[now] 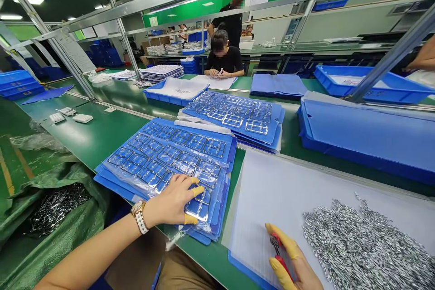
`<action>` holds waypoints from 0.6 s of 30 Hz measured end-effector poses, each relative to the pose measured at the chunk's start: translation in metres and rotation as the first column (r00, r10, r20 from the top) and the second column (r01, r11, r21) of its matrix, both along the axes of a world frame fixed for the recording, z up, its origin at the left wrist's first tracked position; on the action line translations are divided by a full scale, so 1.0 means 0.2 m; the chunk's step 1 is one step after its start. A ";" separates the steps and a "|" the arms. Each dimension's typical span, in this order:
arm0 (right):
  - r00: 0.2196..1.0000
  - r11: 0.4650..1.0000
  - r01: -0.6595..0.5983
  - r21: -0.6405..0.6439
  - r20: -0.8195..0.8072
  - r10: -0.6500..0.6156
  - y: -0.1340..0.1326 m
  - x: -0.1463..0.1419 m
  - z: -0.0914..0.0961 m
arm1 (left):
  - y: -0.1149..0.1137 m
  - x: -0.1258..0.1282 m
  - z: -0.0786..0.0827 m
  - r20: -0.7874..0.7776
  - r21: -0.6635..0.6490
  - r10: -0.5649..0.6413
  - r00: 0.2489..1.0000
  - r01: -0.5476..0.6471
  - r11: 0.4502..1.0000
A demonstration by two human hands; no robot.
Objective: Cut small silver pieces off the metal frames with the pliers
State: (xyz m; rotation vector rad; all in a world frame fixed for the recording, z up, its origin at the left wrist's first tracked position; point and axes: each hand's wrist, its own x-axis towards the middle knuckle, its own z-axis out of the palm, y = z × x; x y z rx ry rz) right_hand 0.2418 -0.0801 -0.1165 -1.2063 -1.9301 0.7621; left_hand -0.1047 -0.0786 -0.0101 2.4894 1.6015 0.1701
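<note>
My left hand (175,201), with a watch on the wrist and yellow finger cots on some fingers, rests with fingers spread on a stack of blue sheets (163,158) holding rows of small metal frame parts under clear film. My right hand (292,258), also with yellow finger cots, is closed around small red-handled cutters (279,253) above a white sheet in a blue tray (272,199). A heap of small silvery metal pieces (367,244) lies on that sheet, to the right of my hand.
A second stack of blue sheets with parts (238,115) lies behind the first. Blue trays (367,136) stand at right and far back. A green bag with dark metal scrap (54,210) sits at left. Across the green bench a seated person (223,56) works, with another person standing behind.
</note>
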 end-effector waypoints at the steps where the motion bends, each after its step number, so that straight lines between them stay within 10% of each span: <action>1: 1.000 1.000 0.022 0.002 -0.015 -0.022 0.00 0.00 -0.01 | 0.00 0.00 0.00 0.005 0.005 0.005 1.000 -0.005 1.000; 9: 0.850 0.896 0.334 -0.293 -0.317 -0.420 0.01 -0.08 0.05 | -0.04 0.00 0.09 0.196 0.332 -0.008 0.980 -0.059 0.941; 18: 0.835 0.939 0.242 -0.244 -0.441 -0.329 0.09 -0.20 0.37 | 0.11 0.61 -0.01 0.336 0.373 -0.247 0.909 0.113 0.921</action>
